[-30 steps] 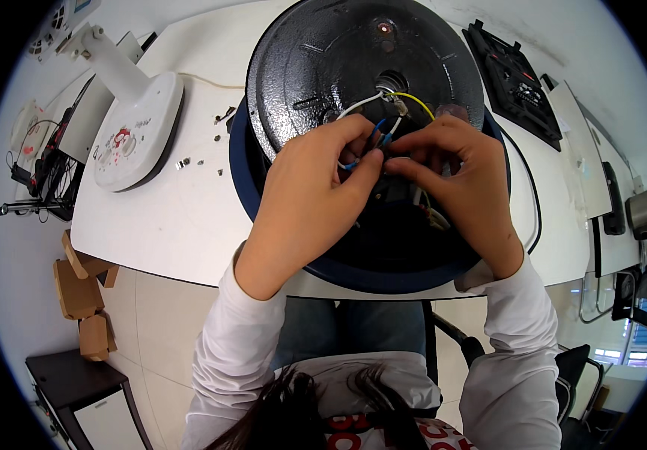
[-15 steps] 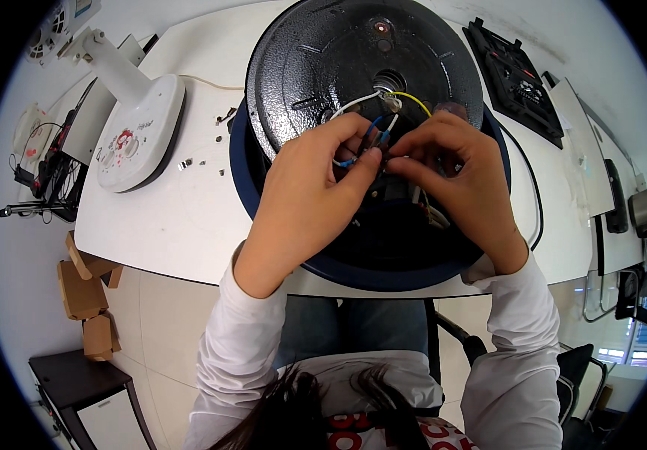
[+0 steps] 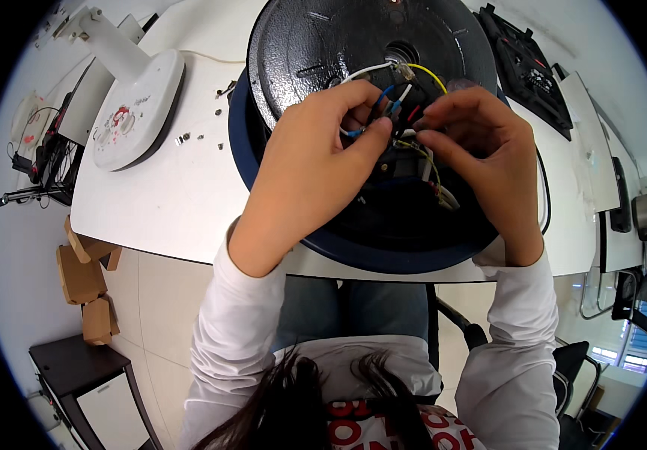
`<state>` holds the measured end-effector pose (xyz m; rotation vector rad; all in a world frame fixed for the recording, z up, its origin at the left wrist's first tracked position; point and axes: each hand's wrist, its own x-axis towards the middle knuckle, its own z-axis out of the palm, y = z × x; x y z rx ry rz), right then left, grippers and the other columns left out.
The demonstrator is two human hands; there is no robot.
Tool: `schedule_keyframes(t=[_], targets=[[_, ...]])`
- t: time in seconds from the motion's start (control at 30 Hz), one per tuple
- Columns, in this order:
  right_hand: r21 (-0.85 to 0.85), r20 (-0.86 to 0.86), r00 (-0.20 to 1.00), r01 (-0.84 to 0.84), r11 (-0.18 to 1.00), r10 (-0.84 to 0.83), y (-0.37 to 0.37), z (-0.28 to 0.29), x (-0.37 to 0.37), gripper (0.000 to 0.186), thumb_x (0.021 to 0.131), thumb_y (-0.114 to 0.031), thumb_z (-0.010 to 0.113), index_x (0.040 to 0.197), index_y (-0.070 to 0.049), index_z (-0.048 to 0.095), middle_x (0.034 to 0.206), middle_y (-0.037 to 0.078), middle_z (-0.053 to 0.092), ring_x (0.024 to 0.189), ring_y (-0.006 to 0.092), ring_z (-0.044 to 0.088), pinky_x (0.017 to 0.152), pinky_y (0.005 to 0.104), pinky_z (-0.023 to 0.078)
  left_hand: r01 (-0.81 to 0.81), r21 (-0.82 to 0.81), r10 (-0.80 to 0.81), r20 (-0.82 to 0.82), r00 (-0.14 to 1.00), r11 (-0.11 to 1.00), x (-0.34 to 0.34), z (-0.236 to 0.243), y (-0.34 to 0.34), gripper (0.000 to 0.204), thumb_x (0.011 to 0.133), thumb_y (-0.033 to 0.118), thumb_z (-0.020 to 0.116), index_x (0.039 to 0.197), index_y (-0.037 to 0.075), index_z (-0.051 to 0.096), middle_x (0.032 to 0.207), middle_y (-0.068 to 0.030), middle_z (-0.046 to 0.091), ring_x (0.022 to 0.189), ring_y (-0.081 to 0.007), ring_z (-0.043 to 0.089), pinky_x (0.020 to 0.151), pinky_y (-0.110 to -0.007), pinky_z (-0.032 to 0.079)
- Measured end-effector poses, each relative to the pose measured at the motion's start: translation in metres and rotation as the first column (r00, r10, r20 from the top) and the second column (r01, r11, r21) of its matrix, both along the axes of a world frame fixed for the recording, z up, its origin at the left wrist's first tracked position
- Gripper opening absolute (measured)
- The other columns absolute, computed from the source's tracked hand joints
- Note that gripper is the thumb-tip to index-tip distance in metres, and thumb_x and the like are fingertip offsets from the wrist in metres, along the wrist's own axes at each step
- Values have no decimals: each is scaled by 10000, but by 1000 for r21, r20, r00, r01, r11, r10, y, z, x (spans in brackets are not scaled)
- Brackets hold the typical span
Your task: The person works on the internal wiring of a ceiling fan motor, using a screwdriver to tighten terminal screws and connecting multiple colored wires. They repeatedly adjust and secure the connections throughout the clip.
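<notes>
Blue-tipped wires (image 3: 395,106) over the dark blue tub (image 3: 391,262) are pinched in my left hand (image 3: 316,154), I can't tell whether my right hand (image 3: 492,139) grips any, and a black case (image 3: 505,52) holds tools (image 3: 537,81).

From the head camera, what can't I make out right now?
All in the head view:
Blue wire: lower run hidden behind the left hand.
Right hand: whether it pinches anything is too small to tell.
Black plate: far edge cut off by the picture's upper edge.
Small bits on the white table: too small to identify.
</notes>
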<state>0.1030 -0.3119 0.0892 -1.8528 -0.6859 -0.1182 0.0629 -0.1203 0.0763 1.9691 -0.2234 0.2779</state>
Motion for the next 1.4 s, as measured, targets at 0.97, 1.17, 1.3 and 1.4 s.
schedule_keyframes(t=[0.97,1.17,1.3,1.4], targets=[[-83,-30,1000,-6,997,3,9,0,9,159,728,-52,801,848,-40,698,700,-28,655,543,0,387,512,163,285,-64,60,53,163,985,996,-4,-3,-5,185,875,118,627,1008,-10,619,734,-90,613,644,-118,554,566,-253,428],[-135,-67,998,1,991,-11,9,0,8,169,741,-85,799,875,-37,709,691,-13,678,542,-2,416,506,167,287,-70,79,55,179,982,994,-3,-3,-4,169,863,101,630,988,-13,619,724,-101,606,636,-137,555,548,-259,407],[-132,-86,996,-11,991,-1,8,0,9,162,742,-94,800,866,-37,713,655,-28,645,547,-2,432,500,172,289,-75,80,58,193,979,994,-3,-2,-6,178,856,100,640,991,-16,623,731,-107,615,641,-149,568,546,-263,409],[-126,-103,995,-17,992,4,7,-1,8,148,744,-98,801,843,-35,710,621,-43,606,543,2,431,499,175,294,-121,103,97,209,973,987,-5,-2,-7,188,846,92,652,997,-17,629,752,-108,626,662,-151,580,545,-267,413]])
